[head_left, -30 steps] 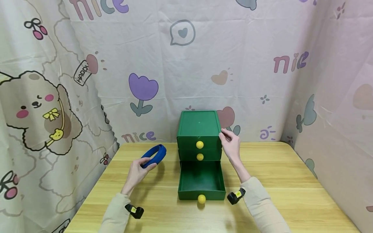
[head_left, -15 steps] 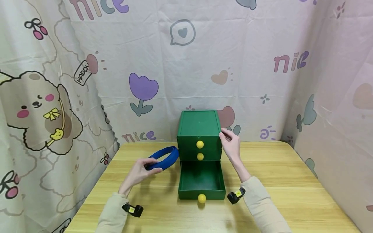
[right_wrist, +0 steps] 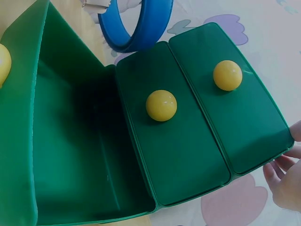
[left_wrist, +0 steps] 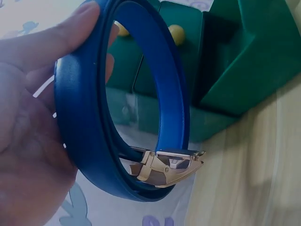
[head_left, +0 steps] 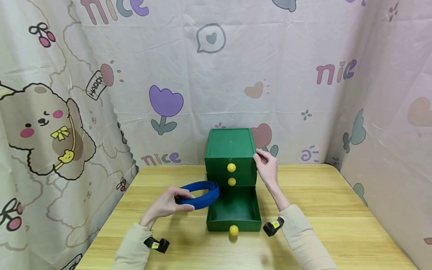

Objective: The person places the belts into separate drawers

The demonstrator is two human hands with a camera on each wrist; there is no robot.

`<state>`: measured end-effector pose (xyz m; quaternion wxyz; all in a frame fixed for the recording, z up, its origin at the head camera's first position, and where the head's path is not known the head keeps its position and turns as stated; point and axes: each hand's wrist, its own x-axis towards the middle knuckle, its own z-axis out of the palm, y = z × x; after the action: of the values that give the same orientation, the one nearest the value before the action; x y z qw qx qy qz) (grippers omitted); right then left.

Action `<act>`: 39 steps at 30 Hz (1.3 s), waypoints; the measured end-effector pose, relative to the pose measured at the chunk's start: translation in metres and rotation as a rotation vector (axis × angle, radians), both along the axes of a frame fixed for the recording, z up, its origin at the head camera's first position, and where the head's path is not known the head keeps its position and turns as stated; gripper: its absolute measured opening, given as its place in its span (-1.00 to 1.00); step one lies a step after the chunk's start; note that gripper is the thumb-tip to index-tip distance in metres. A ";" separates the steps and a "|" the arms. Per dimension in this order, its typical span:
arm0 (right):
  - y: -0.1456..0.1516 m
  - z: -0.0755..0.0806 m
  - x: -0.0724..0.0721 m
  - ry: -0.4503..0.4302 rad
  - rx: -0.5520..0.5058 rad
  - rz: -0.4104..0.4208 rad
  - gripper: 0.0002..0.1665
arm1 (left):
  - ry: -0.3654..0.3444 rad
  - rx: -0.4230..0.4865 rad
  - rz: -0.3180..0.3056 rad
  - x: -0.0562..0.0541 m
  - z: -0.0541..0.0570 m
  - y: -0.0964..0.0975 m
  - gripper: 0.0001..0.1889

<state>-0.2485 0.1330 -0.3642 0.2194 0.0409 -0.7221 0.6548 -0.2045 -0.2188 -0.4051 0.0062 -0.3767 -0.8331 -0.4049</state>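
My left hand pinches a coiled blue belt between thumb and fingers. A gold-coloured buckle shows on the coil in the left wrist view. In the head view the belt's far side overlaps the left edge of a pulled-out bottom drawer. That drawer belongs to a green drawer cabinet with round yellow knobs; its upper two drawers are pushed in. Nothing lies inside the bottom drawer. My right hand holds the cabinet's upper right front edge with thumb and fingertips.
The cabinet stands on a light wooden table, close to its back edge. A patterned white curtain hangs behind and along both sides. Black cameras are strapped on both wrists, over beige sleeves.
My left hand has carried the belt rightward and a little lower, from left of the cabinet to the bottom drawer's left edge. The right hand and the cabinet have stayed in place.
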 end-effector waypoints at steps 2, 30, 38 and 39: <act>0.000 0.000 0.000 0.000 0.000 0.000 -0.58 | 0.003 0.000 -0.047 0.000 0.000 0.006 -0.86; 0.004 -0.028 -0.027 0.074 0.016 -0.064 -0.63 | -0.069 -0.076 -0.242 -0.004 -0.001 0.087 -0.79; 0.005 -0.028 -0.026 0.069 0.012 -0.046 -0.61 | -0.077 -0.067 -0.263 -0.012 -0.013 0.099 -0.79; 0.005 -0.028 -0.026 0.068 0.015 -0.047 -0.61 | -0.076 -0.069 -0.261 -0.013 -0.014 0.100 -0.78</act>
<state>-0.2743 0.1381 -0.3922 0.2589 0.0480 -0.7197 0.6424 -0.2173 -0.1183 -0.4194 -0.0910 -0.4664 -0.7900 -0.3873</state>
